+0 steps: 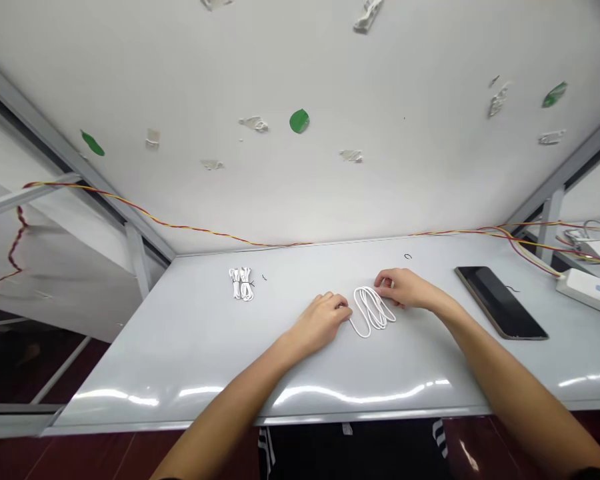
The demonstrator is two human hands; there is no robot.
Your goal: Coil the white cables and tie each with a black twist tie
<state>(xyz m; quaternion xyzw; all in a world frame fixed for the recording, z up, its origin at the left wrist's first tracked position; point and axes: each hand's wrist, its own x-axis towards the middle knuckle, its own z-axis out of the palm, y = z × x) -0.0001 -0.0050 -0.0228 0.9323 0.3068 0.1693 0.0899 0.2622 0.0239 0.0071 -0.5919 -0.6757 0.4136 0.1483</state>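
A loosely looped white cable [373, 310] lies on the grey tabletop between my two hands. My left hand [325, 319] rests at its left side, thumb and fingers pinched on one end of the cable. At the loops' upper right, my right hand [399, 288] has its fingers curled with the tips at the cable's edge; whether they grip a strand is hard to make out. Farther left lie two white cable bundles [241, 284], side by side, each bound with a dark tie.
A black phone-like slab [500, 301] lies to the right, with a white power strip [590, 292] beyond it. Small dark ties [408, 256] are scattered on the table. Twisted red-yellow wires [200, 230] run along the white back wall [280, 187]. Metal frame posts stand at both sides.
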